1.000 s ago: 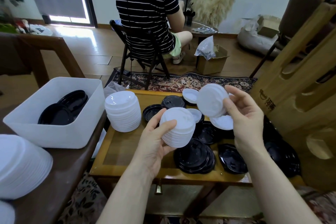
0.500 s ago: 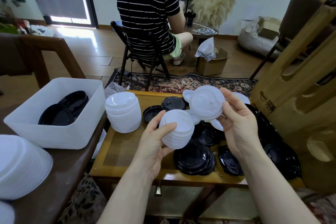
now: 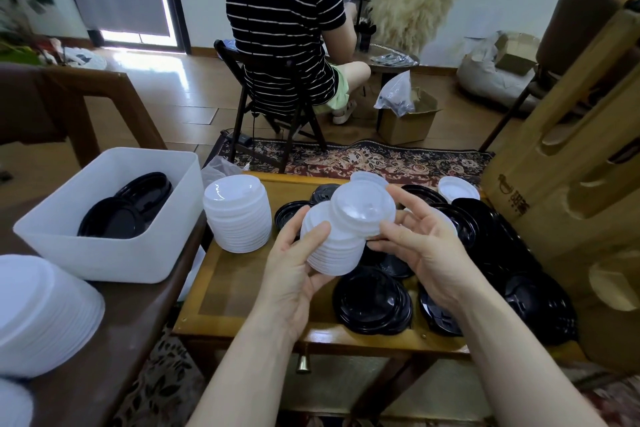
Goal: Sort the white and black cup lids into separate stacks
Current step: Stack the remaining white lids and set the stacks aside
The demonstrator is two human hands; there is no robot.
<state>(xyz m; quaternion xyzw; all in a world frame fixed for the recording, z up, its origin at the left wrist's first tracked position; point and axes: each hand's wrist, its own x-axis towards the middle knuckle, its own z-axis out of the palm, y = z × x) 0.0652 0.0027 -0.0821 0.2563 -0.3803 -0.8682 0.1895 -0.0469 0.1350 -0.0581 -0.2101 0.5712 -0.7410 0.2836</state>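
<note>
My left hand (image 3: 294, 267) grips a short stack of white lids (image 3: 334, 253) above the small wooden table (image 3: 235, 281). My right hand (image 3: 426, 243) holds a single white lid (image 3: 362, 210), tilted, touching the top right of that stack. Another stack of white lids (image 3: 237, 215) stands at the table's back left. Black lids (image 3: 372, 302) lie scattered over the table's middle and right. A loose white lid (image 3: 457, 189) lies at the back right.
A white bin (image 3: 104, 253) with black lids (image 3: 114, 218) stands on the dark table at the left. A tall stack of white lids (image 3: 38, 312) sits nearer me there. A wooden panel (image 3: 571, 156) leans at the right. A person in a striped shirt (image 3: 280, 10) sits beyond.
My right hand has brought the single white lid down and to the left, from held apart to touching the top of the stack in my left hand.
</note>
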